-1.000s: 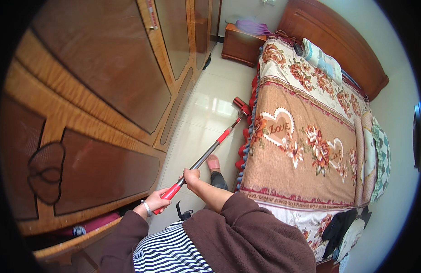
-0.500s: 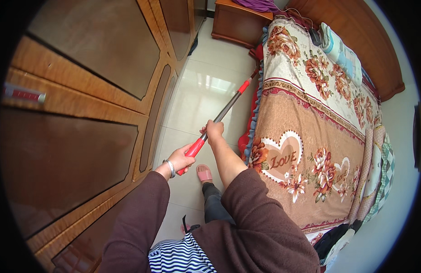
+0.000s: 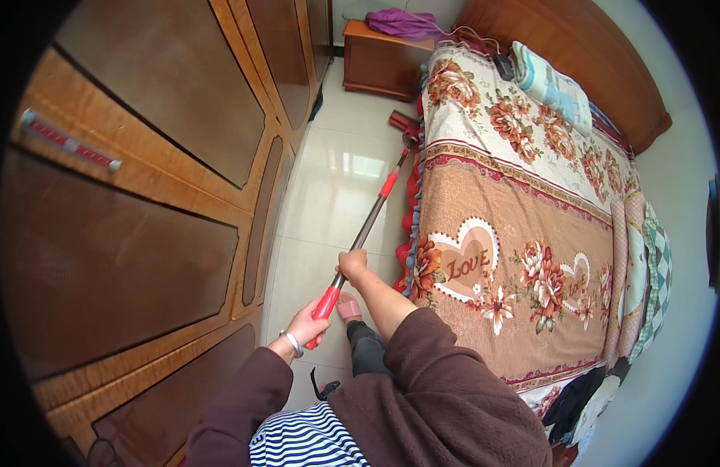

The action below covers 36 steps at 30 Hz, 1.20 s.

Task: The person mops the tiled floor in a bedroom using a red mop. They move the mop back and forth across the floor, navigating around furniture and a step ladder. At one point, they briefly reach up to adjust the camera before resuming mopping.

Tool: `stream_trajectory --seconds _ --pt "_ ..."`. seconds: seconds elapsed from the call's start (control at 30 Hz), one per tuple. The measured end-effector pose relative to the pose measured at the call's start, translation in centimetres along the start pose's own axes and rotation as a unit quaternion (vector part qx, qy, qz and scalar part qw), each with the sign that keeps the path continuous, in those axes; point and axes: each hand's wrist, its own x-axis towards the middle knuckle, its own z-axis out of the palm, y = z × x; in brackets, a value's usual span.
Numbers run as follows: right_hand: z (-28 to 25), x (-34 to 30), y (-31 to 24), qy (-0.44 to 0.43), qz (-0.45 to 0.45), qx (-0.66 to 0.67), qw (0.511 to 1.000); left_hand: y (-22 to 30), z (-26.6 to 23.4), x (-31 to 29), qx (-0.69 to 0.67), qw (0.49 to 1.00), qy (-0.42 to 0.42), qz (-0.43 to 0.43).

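Head view: left hand (image 3: 307, 325) closed on the mop (image 3: 365, 227) handle's red end; right hand (image 3: 351, 263) grips the shaft higher up. Mop head rests on the floor (image 3: 329, 187) beside the bed (image 3: 523, 233), near the nightstand (image 3: 379, 58).

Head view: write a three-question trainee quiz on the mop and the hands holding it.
1. True or false: both hands grip the mop pole.
2. Which hand sits nearer the red end grip? A) the left hand B) the right hand C) neither
3. Fill in: the mop head rests on the tiled floor beside the ___.

Key
1. True: each hand is closed around the pole.
2. A: the left hand holds the red grip, and the right hand is higher up the grey shaft.
3. Bed: the head lies at its edge, near the wooden nightstand, opposite the wardrobe.
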Motion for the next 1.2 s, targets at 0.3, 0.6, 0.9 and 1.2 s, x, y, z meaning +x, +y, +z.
stream_trajectory --seconds 0.3,0.6,0.9,1.2 --pt "2.4 -16.4 12.7 -0.069 0.019 -0.028 0.997 -10.7 0.6 -18.5 -0.072 0.997 0.003 -0.023" --pt "5.6 -33.3 21.3 -0.166 0.032 -0.016 0.985 -17.5 -1.1 -35.8 -0.104 0.992 0.051 -0.040" --pt "5.2 -26.3 15.0 -0.143 -0.020 -0.010 0.989 -11.4 -0.7 -28.6 -0.154 0.986 0.057 -0.033" --pt "3.6 -9.2 -4.4 -0.163 -0.085 0.113 0.976 6.0 -1.0 -7.6 -0.105 0.994 0.037 0.012"
